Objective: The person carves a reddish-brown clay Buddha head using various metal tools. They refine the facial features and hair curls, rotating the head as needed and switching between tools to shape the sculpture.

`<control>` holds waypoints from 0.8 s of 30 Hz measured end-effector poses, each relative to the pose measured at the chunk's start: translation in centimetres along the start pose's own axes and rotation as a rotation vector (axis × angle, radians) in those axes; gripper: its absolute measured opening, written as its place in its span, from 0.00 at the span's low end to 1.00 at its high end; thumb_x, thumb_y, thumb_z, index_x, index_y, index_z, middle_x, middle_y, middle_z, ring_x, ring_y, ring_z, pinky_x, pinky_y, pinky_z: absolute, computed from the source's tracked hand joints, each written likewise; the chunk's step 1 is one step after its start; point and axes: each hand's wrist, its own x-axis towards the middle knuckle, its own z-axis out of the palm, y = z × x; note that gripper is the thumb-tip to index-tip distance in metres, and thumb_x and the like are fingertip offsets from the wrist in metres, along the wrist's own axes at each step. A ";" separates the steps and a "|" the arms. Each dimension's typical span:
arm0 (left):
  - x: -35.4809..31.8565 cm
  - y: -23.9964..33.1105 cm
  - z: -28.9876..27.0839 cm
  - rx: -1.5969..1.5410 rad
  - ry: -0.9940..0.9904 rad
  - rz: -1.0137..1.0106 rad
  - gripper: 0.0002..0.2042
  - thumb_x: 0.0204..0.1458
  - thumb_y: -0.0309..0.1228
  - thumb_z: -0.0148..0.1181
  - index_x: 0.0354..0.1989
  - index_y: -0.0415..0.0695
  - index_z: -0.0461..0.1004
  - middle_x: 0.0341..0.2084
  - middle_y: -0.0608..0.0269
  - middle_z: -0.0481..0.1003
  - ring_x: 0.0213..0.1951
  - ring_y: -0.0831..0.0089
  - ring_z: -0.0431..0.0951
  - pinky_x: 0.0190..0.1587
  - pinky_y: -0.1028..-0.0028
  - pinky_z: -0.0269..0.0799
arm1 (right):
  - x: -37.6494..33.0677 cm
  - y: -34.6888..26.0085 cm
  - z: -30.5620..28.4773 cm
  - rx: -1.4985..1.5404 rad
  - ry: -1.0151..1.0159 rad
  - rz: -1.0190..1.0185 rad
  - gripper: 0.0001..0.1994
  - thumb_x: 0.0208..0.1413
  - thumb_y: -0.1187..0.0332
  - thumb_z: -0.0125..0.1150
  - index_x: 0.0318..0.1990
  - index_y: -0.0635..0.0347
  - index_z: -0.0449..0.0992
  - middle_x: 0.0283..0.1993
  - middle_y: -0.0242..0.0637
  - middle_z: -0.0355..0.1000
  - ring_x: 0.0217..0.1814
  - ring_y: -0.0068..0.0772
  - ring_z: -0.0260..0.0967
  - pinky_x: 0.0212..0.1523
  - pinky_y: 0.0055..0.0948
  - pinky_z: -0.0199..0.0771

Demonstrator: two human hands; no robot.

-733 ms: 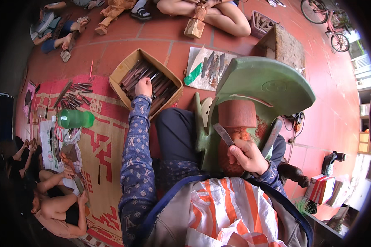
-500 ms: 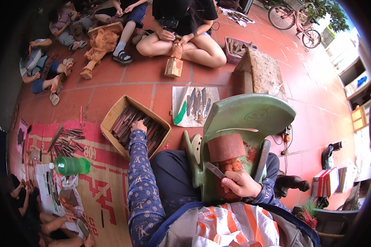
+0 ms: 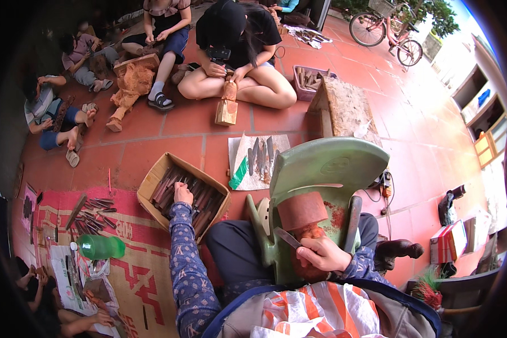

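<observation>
Reaching into a cardboard box [image 3: 142, 193], my left hand [image 3: 183, 194] has its fingers bent down over a pile of carving tools [image 3: 201, 198] with dark handles. What the fingertips pinch, if anything, is too small to make out. My right hand [image 3: 324, 254] grips a carving chisel [image 3: 287, 238], whose flat grey blade points up and left. Beneath that hand a reddish wood carving [image 3: 302, 212] leans on a green plastic chair [image 3: 327, 163] between my legs. Its top is a smooth thick cylinder; the carved part below is partly covered by my hand.
More blades lie on a white sheet [image 3: 257, 160] beyond the box. Left, a mat [image 3: 141, 242] holds loose tools [image 3: 93, 215] and a green bottle [image 3: 100, 247]. Across from me a person [image 3: 236, 62] works on a wood figure [image 3: 227, 107]. A wooden block [image 3: 343, 107] stands beyond the chair.
My left hand has shifted slightly back within the box, its fingers now lifted more into sight. The whole view has tilted a little; my right hand keeps the chisel against the carving.
</observation>
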 end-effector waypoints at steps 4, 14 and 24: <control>-1.7 -1.6 -4.3 -0.051 0.331 0.194 0.12 0.47 0.19 0.57 0.41 0.37 0.79 0.42 0.51 0.75 0.47 0.55 0.75 0.50 0.66 0.71 | 0.1 0.2 0.1 0.030 0.032 -0.023 0.10 0.63 0.66 0.50 0.34 0.62 0.74 0.23 0.36 0.74 0.27 0.38 0.74 0.31 0.32 0.71; -14.7 17.4 -19.2 -0.638 0.560 0.429 0.10 0.54 0.18 0.55 0.43 0.31 0.77 0.44 0.54 0.75 0.48 0.65 0.76 0.51 0.70 0.73 | -0.6 1.1 -0.1 0.253 0.336 -0.432 0.09 0.58 0.79 0.50 0.44 0.65 0.74 0.35 0.36 0.77 0.26 0.21 0.71 0.28 0.22 0.71; -27.6 34.5 -17.3 -1.127 -0.141 0.551 0.11 0.58 0.25 0.57 0.44 0.29 0.75 0.45 0.53 0.74 0.46 0.72 0.75 0.48 0.75 0.73 | -1.4 -2.8 -1.8 0.234 0.291 -0.588 0.13 0.59 0.80 0.52 0.47 0.67 0.57 0.37 0.48 0.75 0.43 0.33 0.77 0.42 0.26 0.74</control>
